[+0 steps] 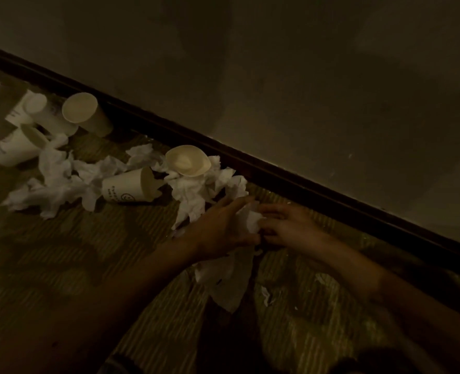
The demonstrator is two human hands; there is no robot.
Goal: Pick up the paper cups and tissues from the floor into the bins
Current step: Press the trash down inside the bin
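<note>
Dim light. Left hand [223, 228] and right hand [288, 225] met low over the striped floor [61, 265], both gripping one crumpled white tissue [252, 220], a loose sheet trailing beneath. More tissues [58, 182] lay heaped by the skirting board [277, 171] among cream paper cups [131, 186] tipped sideways, one crushed.

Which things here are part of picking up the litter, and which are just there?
Job: paper cups by the wall; loose tissues on the floor; tissue wad held by left hand and right hand.
Just there: carpet; skirting board; wall.
</note>
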